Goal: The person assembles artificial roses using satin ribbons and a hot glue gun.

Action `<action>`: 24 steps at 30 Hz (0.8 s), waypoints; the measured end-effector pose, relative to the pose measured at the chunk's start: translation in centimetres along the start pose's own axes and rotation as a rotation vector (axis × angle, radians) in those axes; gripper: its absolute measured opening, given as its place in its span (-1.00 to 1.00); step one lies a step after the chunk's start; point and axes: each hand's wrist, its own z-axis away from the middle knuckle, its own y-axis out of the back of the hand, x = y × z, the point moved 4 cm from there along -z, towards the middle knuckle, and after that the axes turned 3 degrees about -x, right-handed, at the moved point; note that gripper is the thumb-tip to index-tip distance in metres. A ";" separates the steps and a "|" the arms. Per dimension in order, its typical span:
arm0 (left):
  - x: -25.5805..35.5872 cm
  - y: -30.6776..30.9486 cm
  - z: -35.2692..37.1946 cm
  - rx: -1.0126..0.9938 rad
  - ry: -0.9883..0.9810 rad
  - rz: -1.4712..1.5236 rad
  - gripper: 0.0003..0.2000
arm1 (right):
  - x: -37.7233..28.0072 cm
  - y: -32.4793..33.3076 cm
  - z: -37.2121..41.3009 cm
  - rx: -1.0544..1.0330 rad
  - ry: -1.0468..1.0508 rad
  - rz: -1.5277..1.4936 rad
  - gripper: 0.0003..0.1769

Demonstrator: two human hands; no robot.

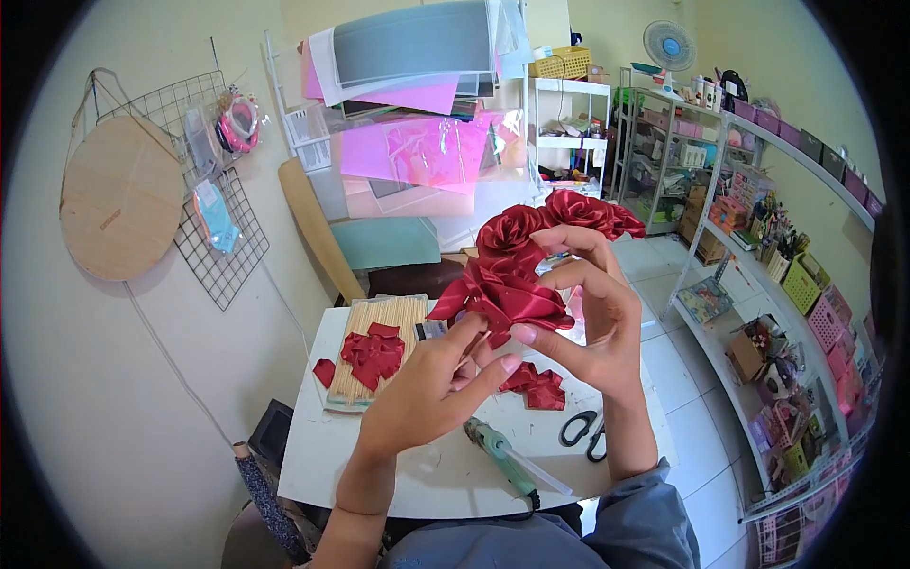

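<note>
A red satin rose is held up over the white table. My left hand is closed below it, gripping a thin wooden stick at the flower's base. My right hand curves around the right side, its thumb against the lower petals and its fingers near the upper ones. Two more red roses, one near and one farther right, stand just behind. Loose red petals lie on a bundle of wooden sticks, and more petals rest beneath my hands.
A green glue gun with a white glue stick lies near the table's front edge. Black-handled scissors are to its right. Shelves of baskets line the right wall. Plastic sheets hang at the back, beside a wire grid.
</note>
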 end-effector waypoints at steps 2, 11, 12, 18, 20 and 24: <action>1.0 -0.2 0.1 0.075 -0.013 -0.109 -0.81 | 0.2 -0.2 -0.1 0.001 0.010 -0.005 -0.69; 1.8 -0.6 0.5 0.309 -0.276 -0.625 -0.79 | 0.9 -0.4 0.1 -0.005 0.026 -0.009 -0.72; 1.7 -0.7 0.5 0.316 -0.283 -0.655 -0.79 | 0.9 -0.4 0.1 -0.010 0.051 0.019 -0.72; 1.4 -0.2 0.5 0.309 -0.255 -0.539 -0.79 | 0.0 -0.3 -0.5 -0.055 0.035 -0.018 -0.64; 1.6 -0.4 0.3 0.344 -0.259 -0.468 -0.86 | 0.1 -0.3 -0.5 -0.061 0.022 0.000 -0.62; 1.7 -0.3 0.3 0.387 -0.263 -0.388 -0.92 | 0.3 -0.1 -0.4 -0.076 0.043 0.024 -0.64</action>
